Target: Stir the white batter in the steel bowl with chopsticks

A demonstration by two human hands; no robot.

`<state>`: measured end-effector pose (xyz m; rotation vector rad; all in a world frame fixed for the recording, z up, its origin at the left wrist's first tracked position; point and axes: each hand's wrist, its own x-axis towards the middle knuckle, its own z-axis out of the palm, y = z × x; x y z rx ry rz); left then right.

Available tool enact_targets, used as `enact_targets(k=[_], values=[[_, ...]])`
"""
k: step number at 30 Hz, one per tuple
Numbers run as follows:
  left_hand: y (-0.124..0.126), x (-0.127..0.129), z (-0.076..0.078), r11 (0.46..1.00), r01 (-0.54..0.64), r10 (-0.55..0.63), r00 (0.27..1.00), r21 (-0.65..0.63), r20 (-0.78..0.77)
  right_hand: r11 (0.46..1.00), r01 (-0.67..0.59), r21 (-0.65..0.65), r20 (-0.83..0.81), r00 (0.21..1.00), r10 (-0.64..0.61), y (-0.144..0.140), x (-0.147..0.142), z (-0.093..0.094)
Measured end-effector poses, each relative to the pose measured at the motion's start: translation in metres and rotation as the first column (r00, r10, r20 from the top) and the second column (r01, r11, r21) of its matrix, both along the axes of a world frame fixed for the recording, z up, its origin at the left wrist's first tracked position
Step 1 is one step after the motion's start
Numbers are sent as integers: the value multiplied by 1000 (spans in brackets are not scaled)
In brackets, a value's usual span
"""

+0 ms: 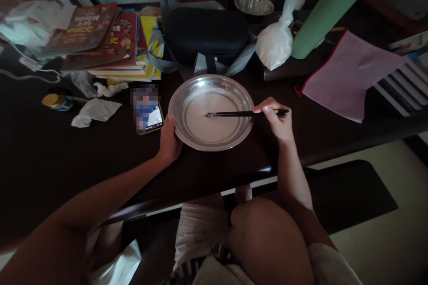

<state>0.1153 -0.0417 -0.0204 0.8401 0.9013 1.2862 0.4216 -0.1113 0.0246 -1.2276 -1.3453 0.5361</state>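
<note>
A wide metal bowl [245,130] sits near the front of the dark table, holding a pale, milky liquid [210,127]. My left hand [170,140] grips the bowl's left side, thumb near the rim and the other fingers hidden behind and under it. In my right hand [276,118] is a pair of black chopsticks [230,114], held closed over the bowl's right rim. Their tips reach the liquid near the middle of the bowl. Left of the bowl lies a phone [155,118] with its screen lit, partly blurred out.
Behind the bowl stands a black case [205,31]. A tied plastic bag of white powder [274,45], a green cylinder [329,13] and a pink pouch [351,75] are to the right. Stacked books [96,40], tissues [95,111] and a small jar [56,102] lie left.
</note>
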Motion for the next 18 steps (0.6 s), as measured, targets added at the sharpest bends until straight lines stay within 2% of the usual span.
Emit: enact_targets(k=[3, 7, 9, 11, 14, 16, 18], values=[[0, 0, 2, 1000, 12, -12, 1000, 6, -7, 996, 87, 31, -74, 994, -84, -1, 0, 0], [-1, 1, 2, 1000, -20, 20, 1000, 4, -10, 998, -67, 1, -51, 996, 67, -1, -1, 2], [-1, 1, 1, 1000, -20, 20, 1000, 2, -10, 995, -94, -18, -3, 996, 94, 0, -2, 2], [0, 0, 1, 1000, 1, -1, 1000, 7, -13, 1000, -15, -3, 2, 1000, 15, 0, -2, 2], [0, -1, 2, 999, 24, -23, 1000, 21, -18, 991, 118, 70, -96, 989, -111, 0, -2, 1], [0, -1, 1, 999, 17, -17, 1000, 28, -18, 993, 84, 83, -127, 989, -73, 0, -2, 1], [0, -2, 0, 1000, 10, -10, 1000, 27, -16, 999, -25, 43, -79, 996, 28, 0, -2, 1]])
